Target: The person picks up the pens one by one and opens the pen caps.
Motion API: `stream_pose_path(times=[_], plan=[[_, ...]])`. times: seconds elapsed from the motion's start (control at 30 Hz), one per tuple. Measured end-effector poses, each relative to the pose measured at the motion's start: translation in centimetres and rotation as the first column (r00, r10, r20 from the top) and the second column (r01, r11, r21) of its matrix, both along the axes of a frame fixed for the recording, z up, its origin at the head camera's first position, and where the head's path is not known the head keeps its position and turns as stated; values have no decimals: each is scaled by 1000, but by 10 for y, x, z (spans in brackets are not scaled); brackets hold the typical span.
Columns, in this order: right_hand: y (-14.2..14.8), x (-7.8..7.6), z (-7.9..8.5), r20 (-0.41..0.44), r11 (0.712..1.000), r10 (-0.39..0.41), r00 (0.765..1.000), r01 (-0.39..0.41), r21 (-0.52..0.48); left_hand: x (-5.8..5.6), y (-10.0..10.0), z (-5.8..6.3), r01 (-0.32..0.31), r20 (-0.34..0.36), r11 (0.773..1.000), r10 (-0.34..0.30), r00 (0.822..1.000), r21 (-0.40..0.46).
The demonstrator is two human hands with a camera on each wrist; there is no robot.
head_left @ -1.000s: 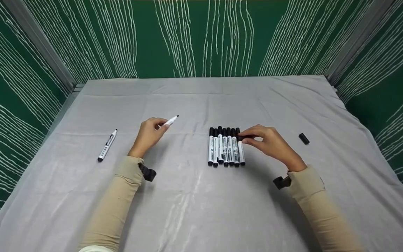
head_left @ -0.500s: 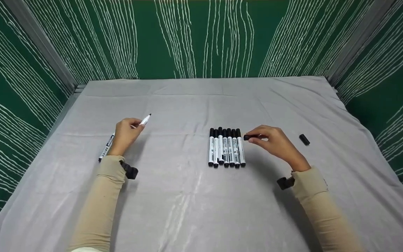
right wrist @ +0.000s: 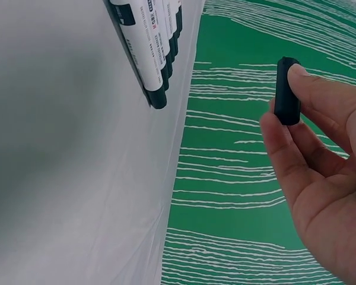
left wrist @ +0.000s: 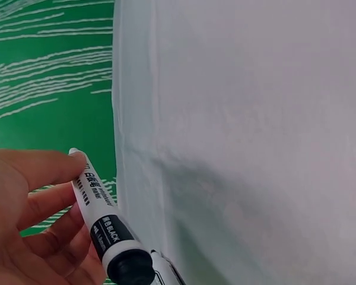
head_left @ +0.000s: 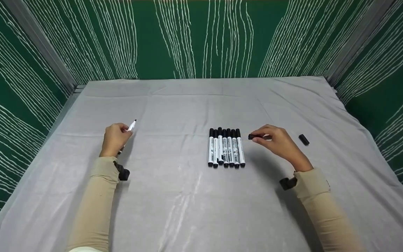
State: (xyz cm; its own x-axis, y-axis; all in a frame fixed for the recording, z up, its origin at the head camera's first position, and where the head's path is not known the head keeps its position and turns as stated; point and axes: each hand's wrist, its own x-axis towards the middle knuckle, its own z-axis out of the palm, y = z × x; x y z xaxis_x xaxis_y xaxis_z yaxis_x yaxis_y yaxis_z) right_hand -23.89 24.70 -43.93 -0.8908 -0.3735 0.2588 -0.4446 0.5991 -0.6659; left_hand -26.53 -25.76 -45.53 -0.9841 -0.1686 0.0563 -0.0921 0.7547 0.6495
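My left hand (head_left: pixel 114 140) pinches a white whiteboard marker (head_left: pixel 131 125) whose uncapped dark tip points up and away. In the left wrist view the fingers grip its printed barrel (left wrist: pixel 95 193), black end toward the camera. Part of another marker (left wrist: pixel 165 270) shows just beyond that end; in the head view the hand hides it. Between thumb and fingers, my right hand (head_left: pixel 275 141) holds a black marker cap (right wrist: pixel 287 92) above the cloth. Just left of this hand lies a row of several capped markers (head_left: pixel 230 150), side by side, caps facing away.
A second black cap (head_left: pixel 304 139) lies loose on the grey cloth (head_left: pixel 194 196), right of my right hand. Green panels with white streaks (head_left: pixel 222 42) enclose the back and sides of the table.
My left hand has carried the uncapped marker leftward, over the marker lying there. My right hand has drawn slightly right, away from the row, still holding the cap.
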Motion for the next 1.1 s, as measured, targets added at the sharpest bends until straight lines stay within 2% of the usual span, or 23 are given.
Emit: stream_pose_path(times=[0.17, 0.43, 0.67, 0.83, 1.1], plan=[[1, 0, -2, 14, 1000, -5, 1000, 5, 13, 2, -7, -2, -26, 39, 999, 27, 999, -29], [7, -1, -3, 9, 999, -28, 1000, 28, 28, 6, -15, -6, -61, 35, 995, 63, 997, -76], [16, -5, -5, 57, 996, -92, 994, 92, -3, 9, -16, -8, -52, 16, 994, 54, 998, -95], [26, -8, -9, 59, 990, -141, 988, 142, 1, 10, -17, -10, -67, 33, 994, 70, 997, -90], [43, -9, -12, 117, 981, -189, 975, 192, -16, 10, -16, -9, -62, 46, 994, 66, 997, -91]])
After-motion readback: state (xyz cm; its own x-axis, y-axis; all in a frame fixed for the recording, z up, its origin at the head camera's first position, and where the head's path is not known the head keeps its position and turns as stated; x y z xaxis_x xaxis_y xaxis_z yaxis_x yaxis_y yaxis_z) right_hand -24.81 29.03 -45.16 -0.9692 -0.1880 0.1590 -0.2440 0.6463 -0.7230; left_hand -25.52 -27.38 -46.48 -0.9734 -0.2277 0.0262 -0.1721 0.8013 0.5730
